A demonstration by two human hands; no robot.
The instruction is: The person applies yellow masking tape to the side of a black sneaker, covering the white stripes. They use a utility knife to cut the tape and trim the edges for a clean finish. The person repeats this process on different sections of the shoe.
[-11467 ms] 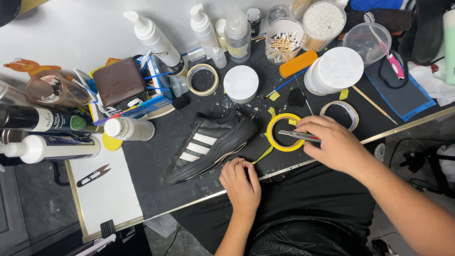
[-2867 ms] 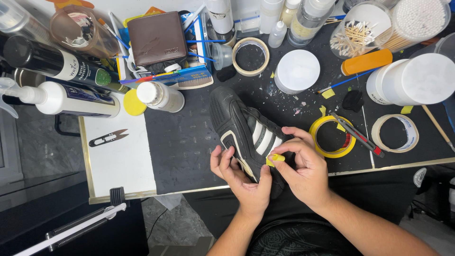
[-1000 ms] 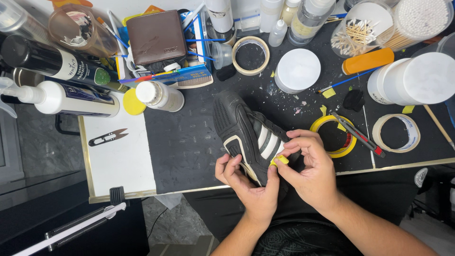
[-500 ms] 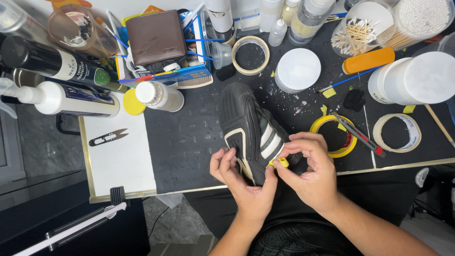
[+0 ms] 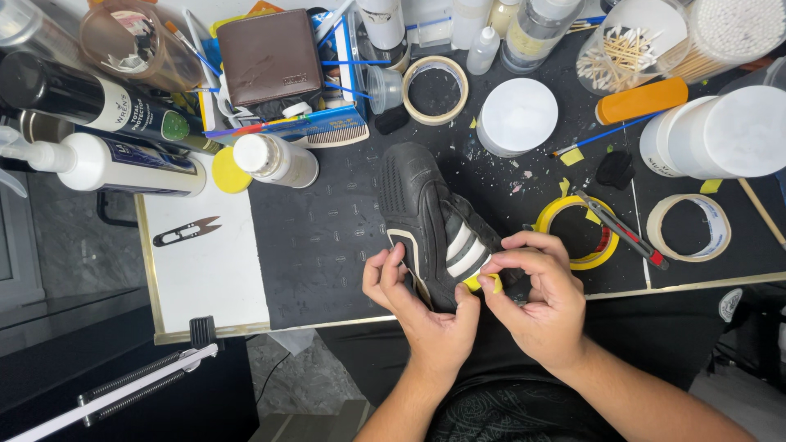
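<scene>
**Yellow tape on black leather: mind the fold**

Yellow is the small piece of masking tape (image 5: 481, 283) pinched between thumb and forefinger of your right hand (image 5: 536, 303), pressed against the near side of the black shoe (image 5: 434, 229) just below its white stripes. Your left hand (image 5: 422, 307) cups the shoe from beneath at the near edge of the dark cutting mat (image 5: 327, 245), fingers curled around the sole, thumb up beside the tape.

The likely trouble sits right at your fingertips: the piece is small, and if it sticks to your thumb it may lift or crease instead of lying flat on the curved upper. The shoe overhangs your lap, so a loosened left grip could let it tip off the near edge.

Just right of your right hand, the yellow tape roll (image 5: 577, 233) lies with a utility knife (image 5: 624, 231) across it; I can't tell whether its blade is out, so a careless reach risks a cut.

Farther back, bottles (image 5: 274, 160) and a white tub (image 5: 517, 115) crowd the mat; swinging the toe could knock them.
</scene>
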